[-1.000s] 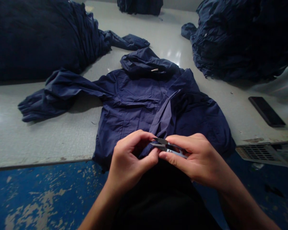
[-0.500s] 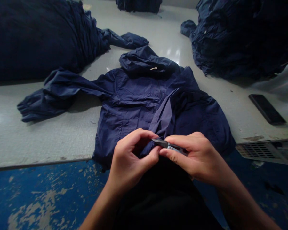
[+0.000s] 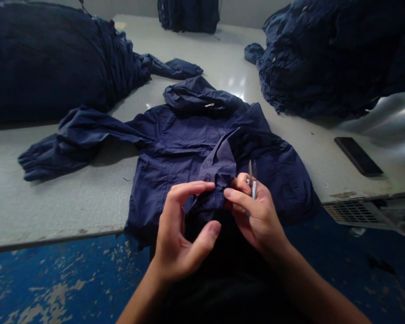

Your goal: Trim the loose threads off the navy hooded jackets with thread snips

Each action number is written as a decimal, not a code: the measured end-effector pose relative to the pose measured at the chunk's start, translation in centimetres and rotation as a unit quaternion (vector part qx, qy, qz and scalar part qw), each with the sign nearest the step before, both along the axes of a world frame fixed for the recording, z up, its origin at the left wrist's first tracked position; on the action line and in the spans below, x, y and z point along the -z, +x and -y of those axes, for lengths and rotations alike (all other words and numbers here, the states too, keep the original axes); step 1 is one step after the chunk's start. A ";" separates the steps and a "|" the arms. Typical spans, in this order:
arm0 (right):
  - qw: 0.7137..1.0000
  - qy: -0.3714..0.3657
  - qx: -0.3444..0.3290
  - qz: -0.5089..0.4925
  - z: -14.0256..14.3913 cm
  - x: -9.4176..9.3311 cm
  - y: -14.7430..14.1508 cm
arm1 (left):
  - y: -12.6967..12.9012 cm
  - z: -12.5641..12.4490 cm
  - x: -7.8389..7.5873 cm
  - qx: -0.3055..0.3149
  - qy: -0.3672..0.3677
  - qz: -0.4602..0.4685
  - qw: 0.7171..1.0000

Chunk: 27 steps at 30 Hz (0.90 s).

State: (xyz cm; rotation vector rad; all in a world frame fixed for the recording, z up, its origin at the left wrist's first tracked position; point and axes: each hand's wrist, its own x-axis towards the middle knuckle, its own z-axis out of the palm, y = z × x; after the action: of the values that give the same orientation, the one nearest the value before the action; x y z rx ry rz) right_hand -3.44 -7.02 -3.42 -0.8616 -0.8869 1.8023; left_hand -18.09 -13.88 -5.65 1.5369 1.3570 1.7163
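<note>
A navy hooded jacket lies spread on the table, its front edge hanging toward me. My right hand pinches a fold of the jacket's lower front between thumb and fingers. The same hand also keeps a pair of thread snips, blades pointing up and apart from the cloth. My left hand is open beside that fold, thumb well away from the fingers. Its fingertips are at the cloth; whether they touch it I cannot tell. A small pale strip shows at the hood's neck.
Big piles of navy garments stand at left and right, with another dark stack at the back. A black phone lies on the right of the table. Below is a worn blue floor.
The snips have swung from pointing left at the cloth to upright in my right hand, which now pinches the jacket. My left thumb and fingers have opened off the fold.
</note>
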 end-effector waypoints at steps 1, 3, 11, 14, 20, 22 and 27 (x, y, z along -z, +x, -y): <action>1.000 -0.014 0.011 -0.026 -0.1 0.0 -0.1 | -0.1 0.1 0.1 -0.025 0.007 0.009 1.000; 0.998 -0.027 0.028 -0.052 -0.1 0.1 -0.1 | -0.3 0.2 0.5 -0.088 0.000 -0.001 0.996; 0.995 -0.023 0.048 -0.088 0.2 -0.1 -0.1 | -0.4 0.8 0.9 0.002 -0.145 0.043 0.988; 0.994 -0.023 0.054 -0.096 0.2 0.1 -0.2 | -0.1 0.6 0.7 -0.024 -0.143 0.026 0.989; 0.997 -0.004 0.071 -0.030 0.5 0.8 0.2 | 0.8 0.1 0.7 -0.076 -0.045 0.034 0.996; 0.997 -0.006 0.079 -0.005 0.6 1.0 0.4 | 0.8 0.1 0.7 -0.050 -0.002 0.005 0.999; 0.990 0.056 0.131 0.022 0.8 1.4 0.7 | 0.3 0.1 0.9 -0.061 0.024 -0.230 0.971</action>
State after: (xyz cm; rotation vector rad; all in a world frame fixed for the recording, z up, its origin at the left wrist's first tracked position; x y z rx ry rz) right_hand -2.76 -7.78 -4.80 -0.9028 -0.8529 1.4987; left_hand -17.76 -13.97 -6.53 2.0043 1.6704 1.5226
